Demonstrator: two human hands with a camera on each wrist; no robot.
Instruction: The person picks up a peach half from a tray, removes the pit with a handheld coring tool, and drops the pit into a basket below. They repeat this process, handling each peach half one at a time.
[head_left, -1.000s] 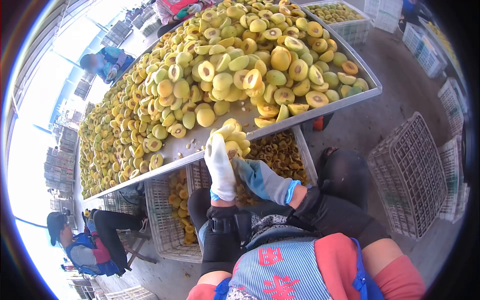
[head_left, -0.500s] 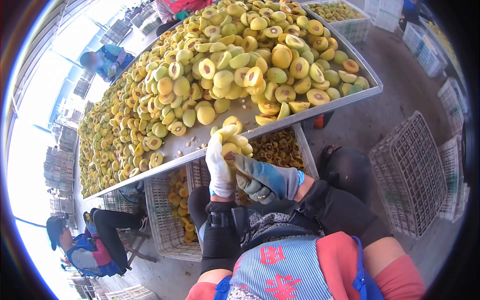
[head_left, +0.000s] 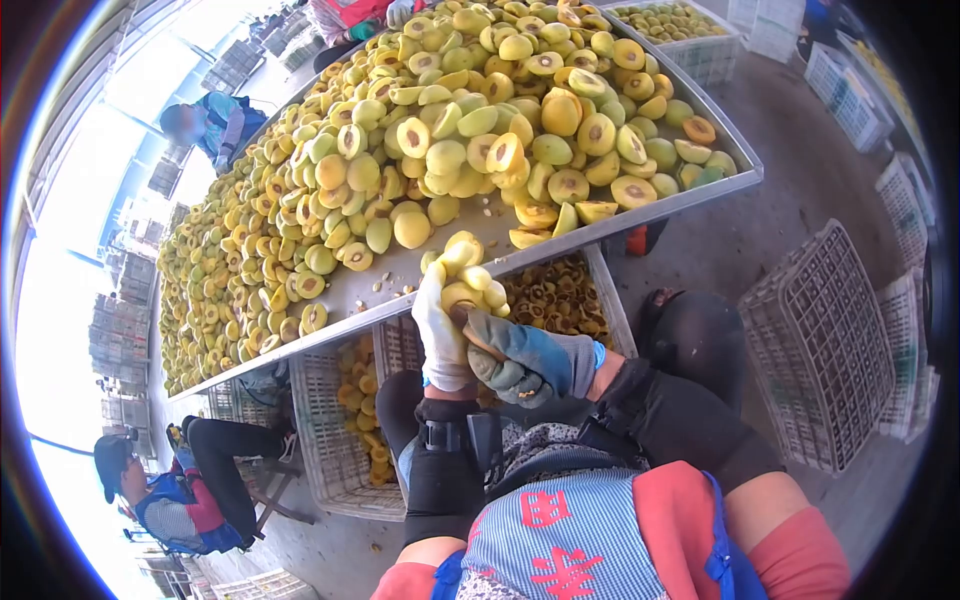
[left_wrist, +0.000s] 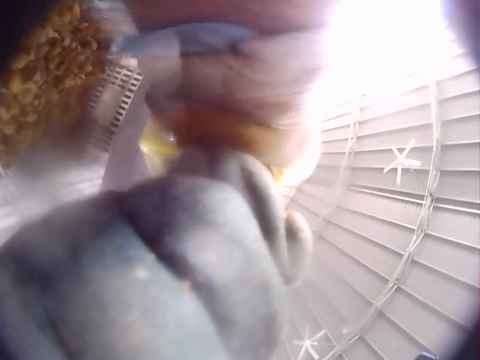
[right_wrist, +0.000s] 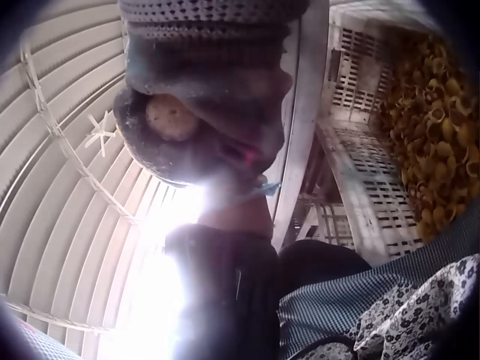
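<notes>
Several yellow fruit halves (head_left: 464,272) rest in my white-gloved left hand (head_left: 441,338), its fingers curled round them beside the tray's front edge. Against the lowest half, my right hand (head_left: 530,360) in a grey-blue glove touches from the right, fingers curled. In the right wrist view, a round tan end (right_wrist: 171,117) pokes out of the right fist (right_wrist: 225,90); the rest of that object is hidden by the glove. The left wrist view is blurred: the right glove (left_wrist: 187,255) covers much of it, below the left hand (left_wrist: 247,71).
The metal tray (head_left: 640,217) holds a large heap of halved fruit. Under its edge stand crates, one (head_left: 325,440) beside my legs with fruit pieces. An upended crate (head_left: 825,350) stands at right. Other people sit at left (head_left: 180,510) and across the tray.
My right hand has shifted slightly right and down from a second ago and turned, showing its curled fingers. The left hand stays nearly in place with its fruit halves.
</notes>
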